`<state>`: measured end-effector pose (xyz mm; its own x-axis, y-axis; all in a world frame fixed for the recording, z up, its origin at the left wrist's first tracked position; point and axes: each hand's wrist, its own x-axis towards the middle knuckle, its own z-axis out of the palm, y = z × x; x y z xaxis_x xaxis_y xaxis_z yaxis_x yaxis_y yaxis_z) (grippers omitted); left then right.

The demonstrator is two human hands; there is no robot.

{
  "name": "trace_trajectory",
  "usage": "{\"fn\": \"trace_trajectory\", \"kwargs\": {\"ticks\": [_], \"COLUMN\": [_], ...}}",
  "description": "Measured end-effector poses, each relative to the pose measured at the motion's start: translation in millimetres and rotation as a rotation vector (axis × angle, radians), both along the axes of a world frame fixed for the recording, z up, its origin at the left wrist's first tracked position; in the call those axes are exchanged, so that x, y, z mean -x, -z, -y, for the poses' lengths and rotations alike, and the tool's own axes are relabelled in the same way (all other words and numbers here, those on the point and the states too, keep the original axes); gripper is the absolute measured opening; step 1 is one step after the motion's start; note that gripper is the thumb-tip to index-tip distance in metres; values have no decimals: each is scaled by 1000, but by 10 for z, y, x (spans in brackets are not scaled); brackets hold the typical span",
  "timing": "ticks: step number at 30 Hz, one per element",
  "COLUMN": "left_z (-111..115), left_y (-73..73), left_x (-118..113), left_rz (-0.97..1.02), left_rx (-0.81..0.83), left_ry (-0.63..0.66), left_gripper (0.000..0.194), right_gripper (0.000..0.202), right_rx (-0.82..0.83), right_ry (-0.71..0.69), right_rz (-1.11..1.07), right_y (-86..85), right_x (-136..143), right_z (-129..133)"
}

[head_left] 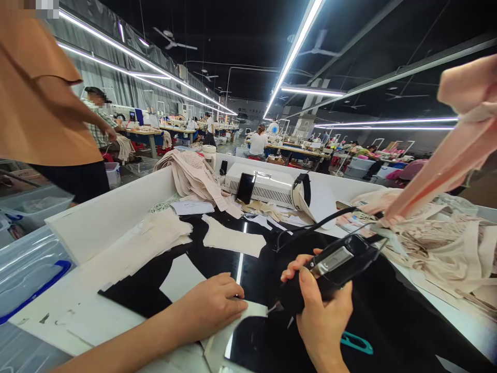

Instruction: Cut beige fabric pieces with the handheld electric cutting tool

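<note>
Black handheld tool is over the black tabletop, R of ctr & toward the near edge, tilted, w/ its cord running off the top end. R hand is closed round it, thumb on the near side, fingertips wrapping the far side. L hand is palm down nr the near edge, fingers half-bent on a curved pale piece; can't tell if they pinch it. Tool's thin tip is just beside that piece's R end.

Teal cutter lies nr R wrist. Cream cutout lies twd the far edge, pale stack at far L. Phone leans on a white vented box at the far edge. Pink strip comes down from upper R to nr the cord; beige fabric heap at far R.
</note>
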<state>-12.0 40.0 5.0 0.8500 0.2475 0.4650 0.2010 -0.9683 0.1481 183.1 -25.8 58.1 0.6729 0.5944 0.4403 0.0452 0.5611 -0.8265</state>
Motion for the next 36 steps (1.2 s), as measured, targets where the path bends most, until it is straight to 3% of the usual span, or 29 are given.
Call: {"fn": "trace_trajectory", "kwargs": {"ticks": [8,14,23,36], "left_z": [34,27,30,34], "left_y": [49,51,40,61], "left_x": [22,-1,-10,-8], "left_rz": [58,76,57,87], "left_rx": [-14,-5,-8,22], "left_ry": [-20,-26,-27,-41], "left_gripper": [21,17,14,10], "right_gripper": [39,39,36,38], "right_rx": [-7,-54,-19,-64], "right_ry": [-4,-27,-57,-19], "right_rz": [-4,-36,-7,-15], "right_y": [-47,-105,-29,-30], "right_x": [0,87,182,54], "right_z": [30,-59,-157,-125]}}
